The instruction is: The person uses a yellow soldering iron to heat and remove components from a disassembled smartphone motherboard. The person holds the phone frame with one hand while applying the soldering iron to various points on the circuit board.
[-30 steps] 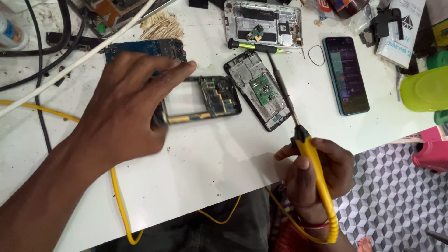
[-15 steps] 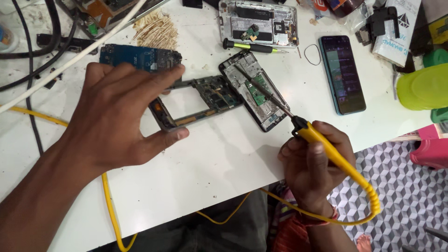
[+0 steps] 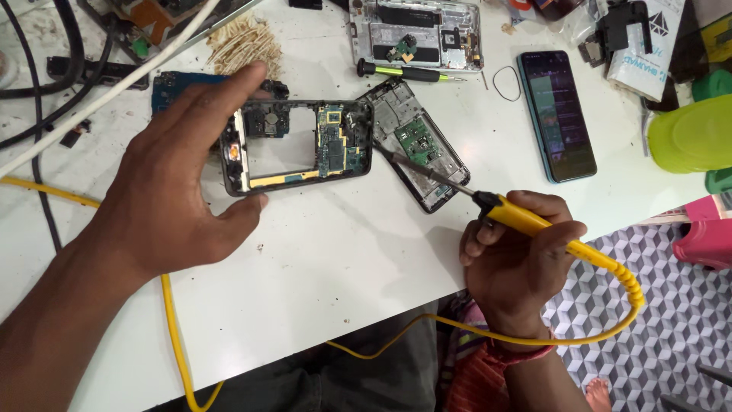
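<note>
Left hand (image 3: 179,187) grasping opened phone frame (image 3: 297,145) on white table (image 3: 343,259), long axis left-right. Right hand (image 3: 518,263) clenched on yellow soldering iron (image 3: 488,202) (tip pointing up-left, just beside frame's right end, over second phone chassis (image 3: 415,145)).

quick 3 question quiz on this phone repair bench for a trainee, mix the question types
1. True or false: the left hand holds the opened phone frame by its left end.
2. What does the right hand hold? A) tweezers B) yellow-handled soldering iron C) brush
3. Fill in: the green-handled screwdriver lies just below the ____ phone chassis.

Key
1. True
2. B; its tip points toward the frame's right edge.
3. silver
</note>
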